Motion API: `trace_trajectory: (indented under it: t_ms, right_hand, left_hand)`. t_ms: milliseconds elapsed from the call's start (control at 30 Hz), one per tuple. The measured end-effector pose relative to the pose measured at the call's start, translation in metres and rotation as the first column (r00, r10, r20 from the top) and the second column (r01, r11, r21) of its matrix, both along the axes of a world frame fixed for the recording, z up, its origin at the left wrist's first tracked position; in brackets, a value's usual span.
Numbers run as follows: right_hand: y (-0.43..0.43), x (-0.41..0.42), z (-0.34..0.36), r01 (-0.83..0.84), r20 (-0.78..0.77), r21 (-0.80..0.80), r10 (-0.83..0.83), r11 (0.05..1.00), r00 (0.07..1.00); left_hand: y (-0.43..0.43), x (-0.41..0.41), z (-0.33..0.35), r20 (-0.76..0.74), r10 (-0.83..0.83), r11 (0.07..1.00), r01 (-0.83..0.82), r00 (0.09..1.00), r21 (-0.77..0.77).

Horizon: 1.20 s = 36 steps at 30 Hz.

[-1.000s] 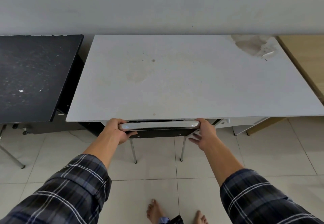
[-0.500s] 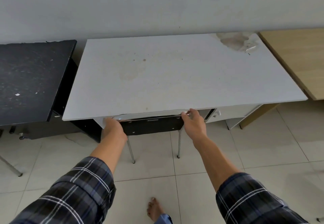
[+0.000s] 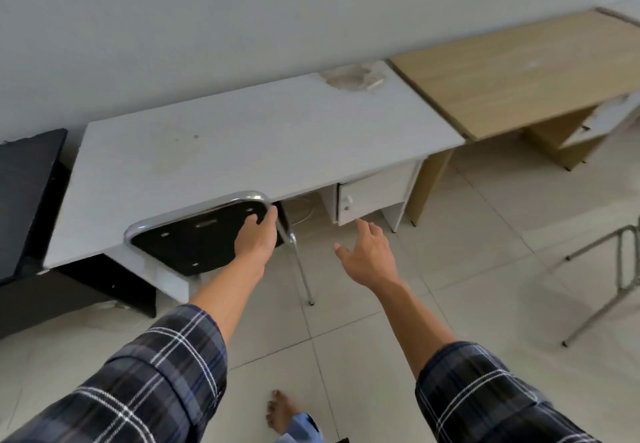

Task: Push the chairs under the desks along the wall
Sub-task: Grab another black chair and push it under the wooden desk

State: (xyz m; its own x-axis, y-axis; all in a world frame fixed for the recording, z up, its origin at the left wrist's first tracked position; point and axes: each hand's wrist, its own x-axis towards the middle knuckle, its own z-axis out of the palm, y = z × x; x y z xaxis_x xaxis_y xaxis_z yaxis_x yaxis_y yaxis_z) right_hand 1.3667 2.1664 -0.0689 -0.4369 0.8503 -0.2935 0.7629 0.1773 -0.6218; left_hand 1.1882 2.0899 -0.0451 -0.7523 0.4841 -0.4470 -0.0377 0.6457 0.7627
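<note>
A chair [image 3: 194, 238] with a black back and a chrome frame is tucked under the white desk [image 3: 242, 144], its back against the desk's front edge. My left hand [image 3: 258, 238] lies flat on the right side of the chair back, fingers stretched out and not gripping. My right hand [image 3: 367, 252] hangs in the air to the right of the chair, fingers spread, touching nothing. A wooden desk [image 3: 519, 71] stands to the right along the wall. The chrome legs of a second chair [image 3: 609, 269] show at the right edge, out on the floor.
A black desk [image 3: 24, 193] stands left of the white one, against the grey wall. The white desk has a drawer unit [image 3: 374, 193] under its right end. The floor is pale tile. A bare foot [image 3: 280, 411] shows at the bottom.
Both hands have come off the chair's top rail. The right hand has swung out to the right. The view has turned right, bringing in the wooden desk and a second chair.
</note>
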Motion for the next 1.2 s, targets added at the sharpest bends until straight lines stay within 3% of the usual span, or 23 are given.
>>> trace_trajectory:
  t_ms: [200,300,500,633,867,1200]
  right_hand:
    - [-0.004,0.159,-0.001,0.2,0.037,-0.004,-0.2,0.98,0.979]
    - [-0.007,0.256,0.003,0.356,0.065,0.016,-0.356,0.934,0.932]
    - [-0.023,0.413,0.007,0.622,0.111,0.063,-0.625,0.78,0.773]
    - [-0.04,0.483,0.0,0.741,0.113,0.055,-0.742,0.669,0.661]
    - [-0.052,0.579,-0.012,0.881,0.114,0.013,-0.876,0.472,0.468]
    - [-0.003,0.704,-0.013,0.953,0.151,0.003,-0.942,0.304,0.3]
  left_hand:
    - [0.049,0.15,0.004,-0.161,-0.417,0.907,0.4,0.895,-0.129]
    - [0.079,0.246,0.005,-0.246,-0.642,0.767,0.603,0.726,-0.22]
    - [0.109,0.411,0.005,-0.343,-0.881,0.436,0.84,0.326,-0.323]
    - [0.118,0.493,0.001,-0.354,-0.925,0.274,0.889,0.138,-0.368]
    - [0.139,0.612,-0.009,-0.358,-0.929,0.054,0.923,-0.093,-0.38]
    - [0.213,0.758,-0.032,-0.327,-0.898,-0.154,0.907,-0.294,-0.391]
